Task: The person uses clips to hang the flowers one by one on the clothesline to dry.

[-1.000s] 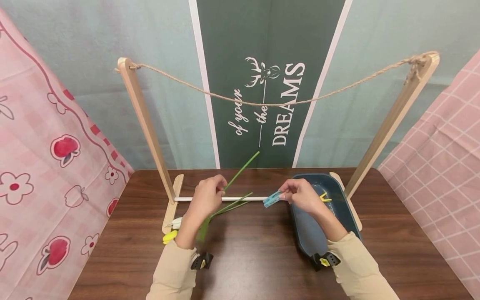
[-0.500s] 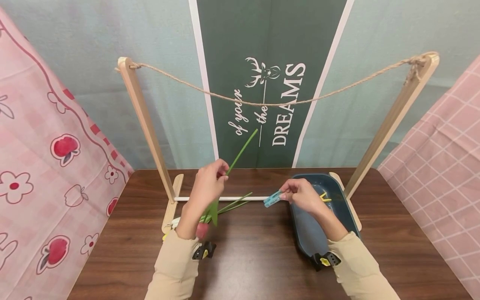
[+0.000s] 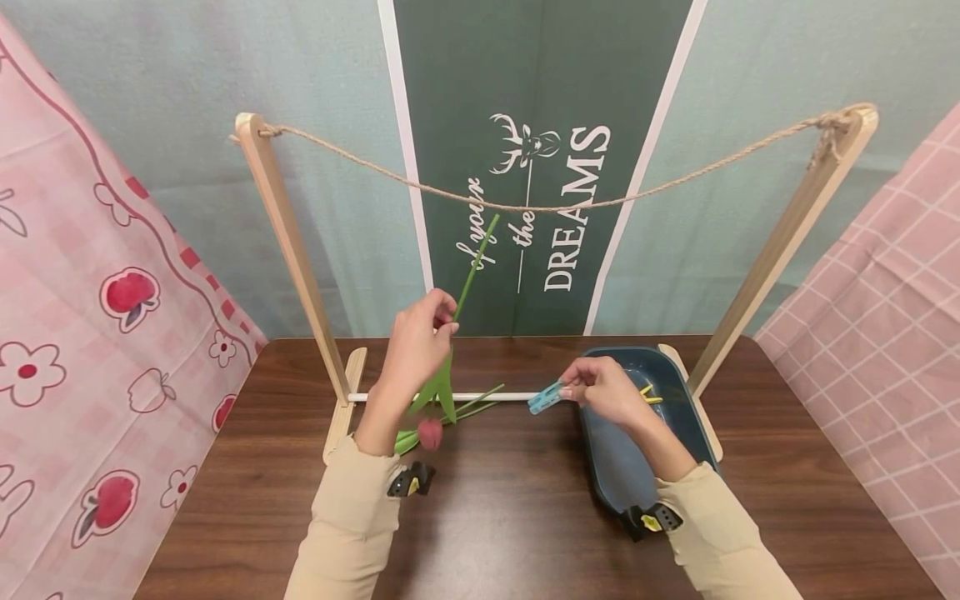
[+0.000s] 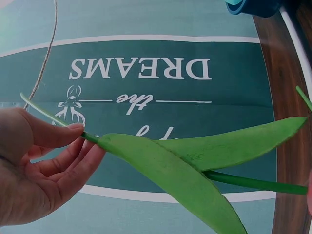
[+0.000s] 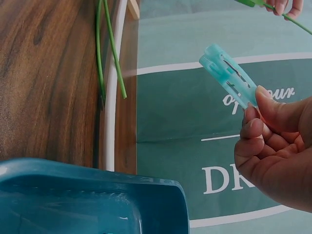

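Flower [image 4: 161, 163], pinkish-red bloom [image 3: 430, 434] lowermost, broad green leaves [image 3: 446, 392]; translucent light-blue clothespin [image 3: 546, 398]

We identify the support as a dark wood-grain table [image 3: 517, 533]. On it stand two wooden feet, the left foot [image 3: 341, 425] at ten o'clock and the right foot [image 3: 678, 361] at two, joined by a white rod [image 3: 517, 397]. We find the blue tub [image 3: 592, 454] between two and three, green stems [image 5: 117, 63] at eleven.
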Motion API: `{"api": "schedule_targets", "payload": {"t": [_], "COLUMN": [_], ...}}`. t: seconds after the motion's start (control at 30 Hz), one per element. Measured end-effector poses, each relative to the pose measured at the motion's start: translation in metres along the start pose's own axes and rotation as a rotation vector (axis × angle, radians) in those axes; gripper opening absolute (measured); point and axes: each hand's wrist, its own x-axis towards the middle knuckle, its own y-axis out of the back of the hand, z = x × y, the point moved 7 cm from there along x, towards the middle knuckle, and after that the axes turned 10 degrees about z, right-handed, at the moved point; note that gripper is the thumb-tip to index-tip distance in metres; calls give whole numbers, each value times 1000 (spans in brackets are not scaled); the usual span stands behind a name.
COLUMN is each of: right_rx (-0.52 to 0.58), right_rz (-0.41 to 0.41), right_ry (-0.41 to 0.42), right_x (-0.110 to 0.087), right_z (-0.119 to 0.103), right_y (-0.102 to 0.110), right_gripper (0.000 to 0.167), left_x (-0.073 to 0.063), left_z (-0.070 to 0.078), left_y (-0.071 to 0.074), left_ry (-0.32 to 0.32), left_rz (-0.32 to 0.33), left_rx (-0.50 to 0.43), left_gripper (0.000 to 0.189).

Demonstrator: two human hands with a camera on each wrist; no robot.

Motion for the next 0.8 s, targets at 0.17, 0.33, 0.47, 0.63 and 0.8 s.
{"api": "schedule_targets", "payload": {"t": [0.17, 0.33, 0.47, 0.63, 0.8], "right_rx": [-4, -6, 6, 6, 12], "right_rz": [0, 0, -1, 5, 4], "right_ry": [2, -7, -5, -13, -13], "right_x": [-4, 2, 3, 2, 1], "right_z": [-8, 16, 23, 24, 23], "right_y": [1, -2, -4, -3, -2], "right_gripper": [3, 4, 4, 5, 6], "left_x": [6, 12, 14, 17, 20], "left_z": [2, 2, 1, 0, 0], "left_y": [2, 3, 4, 6, 8], "left_ry": [9, 22, 44, 61, 68], "left_rz": [16, 27, 34, 46, 54], "left_rx": [-4, -5, -21, -43, -45], "left_gripper": [13, 12, 12, 13, 13]}}
